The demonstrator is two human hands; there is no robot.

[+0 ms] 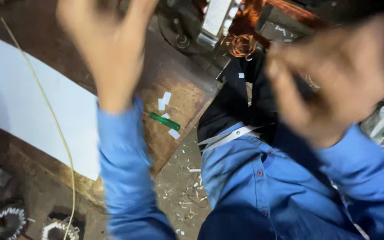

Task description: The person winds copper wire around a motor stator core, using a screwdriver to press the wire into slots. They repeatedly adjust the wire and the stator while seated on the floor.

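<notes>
both hands are raised close to the camera and blurred. the left hand (107,49) hangs with fingers curled loosely down, and i cannot tell whether it holds anything. the right hand (334,75) is half closed, fingertips pinched together, its contents too blurred to make out. scissors (230,135) lie on the lap below, between the two sleeves. a green screwdriver (165,121) rests on the brown board (183,102), beside the white sheet (27,102) and a yellow cord (54,120).

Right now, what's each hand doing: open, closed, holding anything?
Left hand: raised, blurred; grip cannot be told.
Right hand: raised, blurred; fingers curled, nothing clearly held.
</notes>
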